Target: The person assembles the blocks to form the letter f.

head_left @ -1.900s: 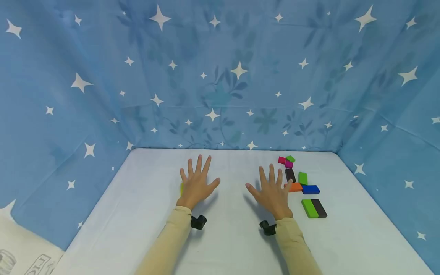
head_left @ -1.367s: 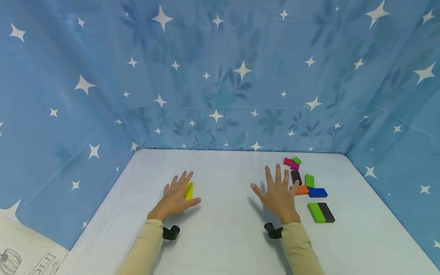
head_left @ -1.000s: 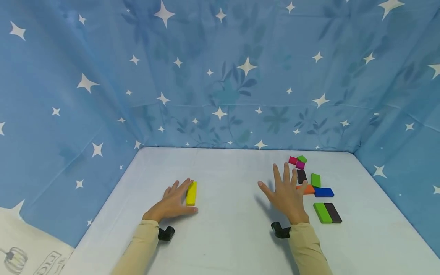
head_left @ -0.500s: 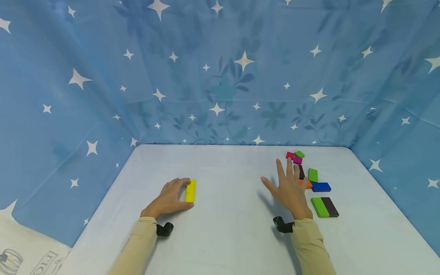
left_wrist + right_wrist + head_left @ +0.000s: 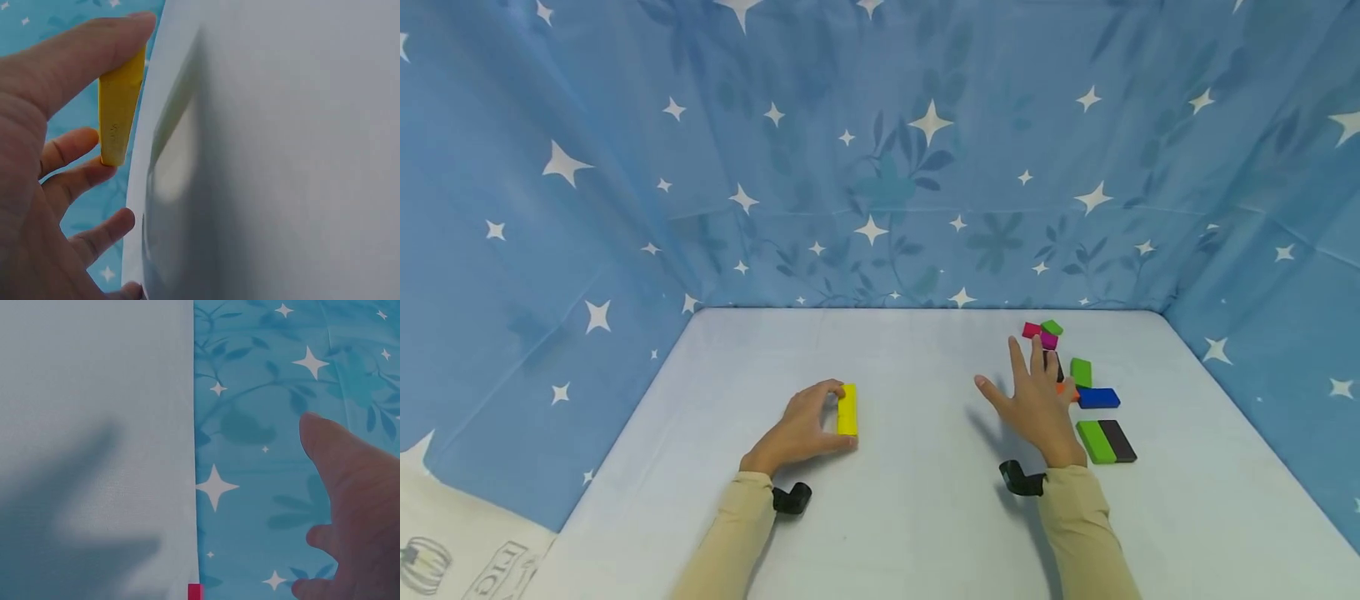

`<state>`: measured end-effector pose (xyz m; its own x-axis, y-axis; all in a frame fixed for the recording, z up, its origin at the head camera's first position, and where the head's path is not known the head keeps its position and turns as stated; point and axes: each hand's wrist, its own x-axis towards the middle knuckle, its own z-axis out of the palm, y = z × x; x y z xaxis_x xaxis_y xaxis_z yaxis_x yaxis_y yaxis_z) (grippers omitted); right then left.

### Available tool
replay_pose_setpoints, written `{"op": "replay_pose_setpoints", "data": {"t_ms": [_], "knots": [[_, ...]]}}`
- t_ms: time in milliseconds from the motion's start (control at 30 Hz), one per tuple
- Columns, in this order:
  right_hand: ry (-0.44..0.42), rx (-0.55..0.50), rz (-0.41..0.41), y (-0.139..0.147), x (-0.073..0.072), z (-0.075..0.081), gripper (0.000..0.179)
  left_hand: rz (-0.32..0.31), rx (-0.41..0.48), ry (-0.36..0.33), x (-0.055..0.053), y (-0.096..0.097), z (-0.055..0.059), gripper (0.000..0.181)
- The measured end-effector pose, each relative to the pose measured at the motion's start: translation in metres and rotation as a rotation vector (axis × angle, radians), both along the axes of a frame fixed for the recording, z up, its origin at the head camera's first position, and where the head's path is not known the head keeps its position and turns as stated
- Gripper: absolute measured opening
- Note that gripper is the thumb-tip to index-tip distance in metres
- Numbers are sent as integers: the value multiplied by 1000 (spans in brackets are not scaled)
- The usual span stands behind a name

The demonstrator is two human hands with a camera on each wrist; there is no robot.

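My left hand (image 5: 801, 429) pinches a yellow rectangular block (image 5: 847, 410) by its two ends, thumb at the near end and fingertips at the far one. In the left wrist view the yellow block (image 5: 119, 119) stands off the white tabletop, with a shadow beside it. The other fingers of that hand are spread apart. My right hand (image 5: 1037, 412) hovers with fingers spread, holding nothing, just left of the coloured blocks. It partly covers an orange block (image 5: 1067, 392) and a black block (image 5: 1054, 365) in the head view.
Right of my right hand lie a blue block (image 5: 1099, 398), a green block (image 5: 1081, 372), and a green block (image 5: 1096, 442) against a black one (image 5: 1117, 441). Small red (image 5: 1032, 330), purple (image 5: 1048, 340) and green (image 5: 1052, 327) pieces sit farther back. A blue star-patterned curtain (image 5: 880, 167) encloses the white table (image 5: 910, 517).
My left hand has moved left and down to the yellow block, taken hold of its ends and carried it slightly right. My right hand stays spread, shifted a little right in view.
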<state>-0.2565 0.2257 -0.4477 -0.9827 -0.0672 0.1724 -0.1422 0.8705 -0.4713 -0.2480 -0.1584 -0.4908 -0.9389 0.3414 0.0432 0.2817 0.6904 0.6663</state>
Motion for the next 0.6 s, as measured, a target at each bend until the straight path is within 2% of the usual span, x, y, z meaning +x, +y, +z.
{"op": "replay_pose_setpoints", "data": {"t_ms": [200,333,600], "knots": [[-21,-12,-1,2,0,3,97,-72,-5,9,-3,36,3,75],[-28,-19,-5,3,0,5,98,-117,-16,9,-5,57,0,76],[-19,-27,-16,5,1,8,96,-144,-39,22,-5,77,-3,75]]}}
